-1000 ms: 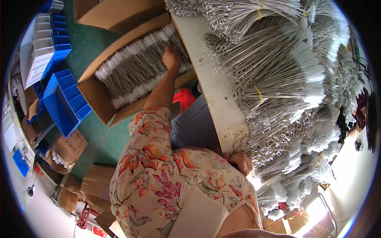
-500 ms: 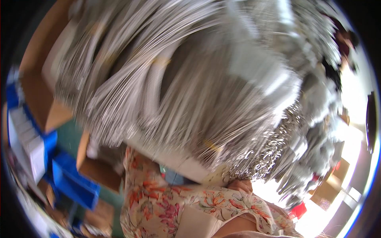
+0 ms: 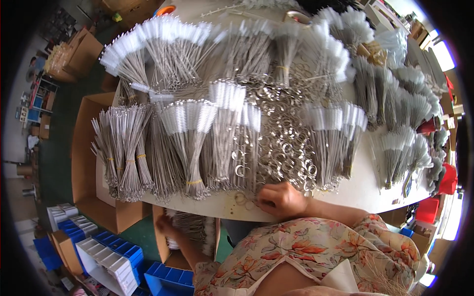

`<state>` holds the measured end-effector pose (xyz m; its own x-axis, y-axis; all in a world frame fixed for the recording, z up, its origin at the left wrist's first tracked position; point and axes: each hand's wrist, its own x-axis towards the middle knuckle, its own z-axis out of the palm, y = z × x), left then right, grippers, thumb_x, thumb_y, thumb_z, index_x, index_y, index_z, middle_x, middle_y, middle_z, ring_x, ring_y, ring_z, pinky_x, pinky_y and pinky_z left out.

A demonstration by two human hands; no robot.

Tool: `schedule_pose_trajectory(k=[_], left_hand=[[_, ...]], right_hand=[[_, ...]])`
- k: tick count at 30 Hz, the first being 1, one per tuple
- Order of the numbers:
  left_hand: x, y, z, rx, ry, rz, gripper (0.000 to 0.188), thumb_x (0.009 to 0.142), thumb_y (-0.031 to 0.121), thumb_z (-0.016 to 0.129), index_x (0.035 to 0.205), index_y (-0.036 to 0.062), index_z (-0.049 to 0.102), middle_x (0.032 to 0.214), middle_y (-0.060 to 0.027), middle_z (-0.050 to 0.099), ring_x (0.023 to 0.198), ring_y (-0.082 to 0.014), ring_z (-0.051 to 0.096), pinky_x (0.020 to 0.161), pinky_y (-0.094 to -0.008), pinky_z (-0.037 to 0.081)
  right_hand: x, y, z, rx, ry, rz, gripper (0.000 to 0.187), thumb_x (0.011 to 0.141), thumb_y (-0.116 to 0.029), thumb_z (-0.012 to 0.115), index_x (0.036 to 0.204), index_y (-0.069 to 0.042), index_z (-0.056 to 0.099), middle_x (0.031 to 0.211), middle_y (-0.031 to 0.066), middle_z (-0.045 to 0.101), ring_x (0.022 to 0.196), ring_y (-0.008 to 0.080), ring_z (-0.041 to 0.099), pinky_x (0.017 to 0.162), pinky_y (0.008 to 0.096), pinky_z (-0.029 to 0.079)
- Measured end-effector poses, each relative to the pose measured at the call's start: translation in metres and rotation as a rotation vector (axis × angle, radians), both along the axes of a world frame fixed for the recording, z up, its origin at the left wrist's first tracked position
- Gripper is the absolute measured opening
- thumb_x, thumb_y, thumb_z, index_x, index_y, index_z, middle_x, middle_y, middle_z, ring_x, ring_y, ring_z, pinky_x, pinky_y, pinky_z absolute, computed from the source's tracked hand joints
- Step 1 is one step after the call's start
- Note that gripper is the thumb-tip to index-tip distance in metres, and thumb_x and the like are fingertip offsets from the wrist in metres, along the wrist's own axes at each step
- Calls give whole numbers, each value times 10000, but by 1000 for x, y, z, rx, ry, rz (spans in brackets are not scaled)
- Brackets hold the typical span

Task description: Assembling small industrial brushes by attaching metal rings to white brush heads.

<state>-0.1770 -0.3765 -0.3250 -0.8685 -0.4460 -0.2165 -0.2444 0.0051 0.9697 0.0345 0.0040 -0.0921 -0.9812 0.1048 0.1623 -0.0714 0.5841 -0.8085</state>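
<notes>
My right hand (image 3: pixel 282 200) rests at the near edge of the white table (image 3: pixel 224 209), its fingers curled; what lies inside them, if anything, is hidden. Just beyond it spreads a heap of shiny metal rings (image 3: pixel 284 143). Bundles of thin wire brushes with white bristles (image 3: pixel 195 143) lie left of the rings, some tied with yellow bands. Another bundle of brushes (image 3: pixel 335 140) lies to the right. Below the table's edge, my left hand (image 3: pixel 165 225) is beside a cardboard box holding wire brushes (image 3: pixel 190 227); its fingers are too dark and blurred to read.
A large open cardboard box (image 3: pixel 98 209) stands against the table's left side. Blue and white plastic bins (image 3: pixel 111 261) sit on the green floor at lower left. More brush bundles (image 3: pixel 402 101) crowd the right, and a roll of tape (image 3: pixel 297 18) lies at the back.
The view has swung and sharpened from a blurred close sight of brushes to the whole table. My left arm now shows, reaching down at the left; my right hand remains near the table edge.
</notes>
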Motion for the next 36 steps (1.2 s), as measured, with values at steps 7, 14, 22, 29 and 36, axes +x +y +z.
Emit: schedule_pose_trajectory(k=[7,14,22,29,36], left_hand=[[-46,199,328,-281,887,-470,200,900,129,495,989,-41,551,894,-112,596,669,-136,516,618,-243,440],[-168,444,288,-840,793,-1412,355,817,231,621,1084,5,557,981,-154,620,887,-220,603,774,-320,468],[-196,485,253,-1336,718,-1191,165,800,240,592,812,77,615,760,-103,641,693,-256,622,643,-359,467],[-127,532,296,-659,759,-1040,227,818,277,567,804,52,596,767,-122,635,743,-300,615,662,-381,465],[-165,527,238,-1072,772,-1406,174,773,205,606,766,33,579,725,-129,621,694,-281,609,634,-362,464]], right_hand=[[15,26,44,-641,-3,396,189,819,-130,613,929,20,582,884,127,595,867,237,590,713,325,485],[26,157,97,-94,92,-177,183,799,-96,631,972,-37,636,980,115,634,923,208,598,838,328,483],[13,312,62,21,-77,-837,227,789,-243,649,870,-32,670,710,65,665,608,99,612,552,247,484],[-13,321,34,70,42,-1030,264,670,-320,683,801,-91,695,737,76,665,695,225,639,679,322,502],[19,343,145,-11,534,-1079,220,886,-214,485,771,-32,530,616,12,498,526,107,489,485,255,425]])
